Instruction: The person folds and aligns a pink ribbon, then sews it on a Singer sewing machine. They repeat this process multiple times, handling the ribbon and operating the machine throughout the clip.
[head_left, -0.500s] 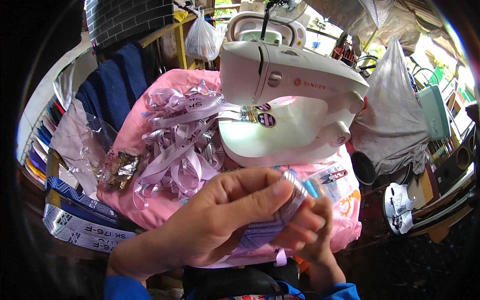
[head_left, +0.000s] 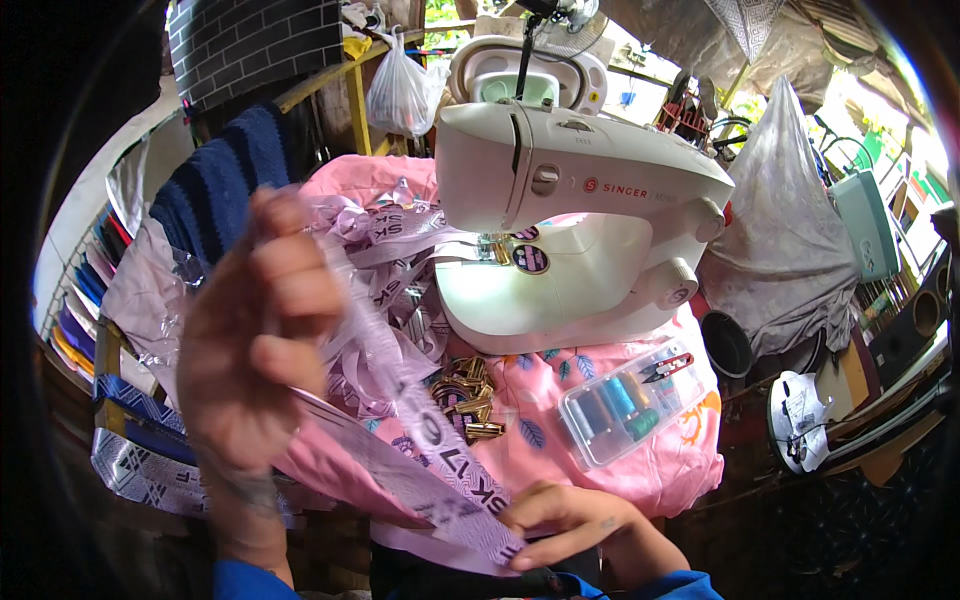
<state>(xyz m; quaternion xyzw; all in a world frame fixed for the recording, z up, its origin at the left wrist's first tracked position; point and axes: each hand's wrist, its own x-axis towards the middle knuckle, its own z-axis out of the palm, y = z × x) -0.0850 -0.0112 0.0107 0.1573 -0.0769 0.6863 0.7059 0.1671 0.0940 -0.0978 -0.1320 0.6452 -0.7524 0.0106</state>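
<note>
Your right hand (head_left: 580, 525) pinches the lavender ribbon (head_left: 430, 428), which slants up leftward over pink cloth (head_left: 655, 485). Your left hand (head_left: 245, 370): raised, fingers half curled; too blurred to tell whether it grips.

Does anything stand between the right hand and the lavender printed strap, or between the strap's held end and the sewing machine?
Nothing visible separates the right hand from the lavender strap; it grips it directly. Between that end and the sewing machine, a pile of gold-coloured metal pieces lies on the pink cloth.
</note>
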